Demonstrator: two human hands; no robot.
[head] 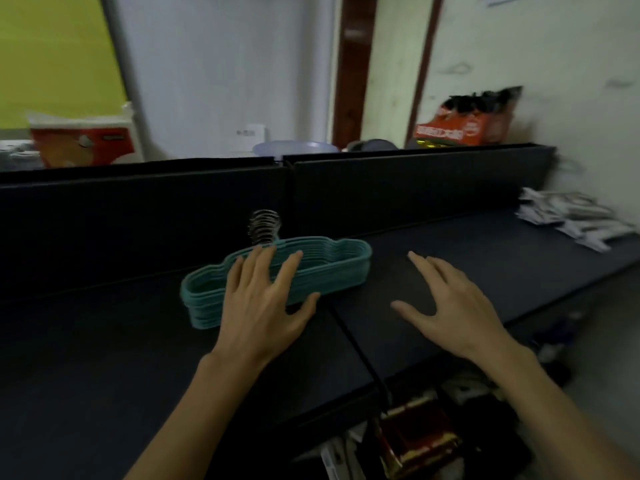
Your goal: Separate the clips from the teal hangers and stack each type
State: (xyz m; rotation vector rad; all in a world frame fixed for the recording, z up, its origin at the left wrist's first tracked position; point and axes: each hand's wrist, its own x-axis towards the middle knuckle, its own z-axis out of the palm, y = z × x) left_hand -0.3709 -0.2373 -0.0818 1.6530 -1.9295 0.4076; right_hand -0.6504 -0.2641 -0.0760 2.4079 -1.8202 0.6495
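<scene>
Here, the stack of teal hangers (277, 282) lies flat on the dark desk (104, 358), close to the rear partition (138, 216), metal hooks (264, 225) bunched at the back. Your left hand (266, 299) is spread, fingers straight, over the stack's middle; contact looks likely, not certain. Your right hand (450, 306) is spread too, holding nothing, above bare desk just beside the stack. Judgement: press down evenly with the left and square the stack's right end with the right so the hooks line up. No clips are identifiable; blur hides whether any remain attached. A pale heap (571, 216) at far right is unreadable.
</scene>
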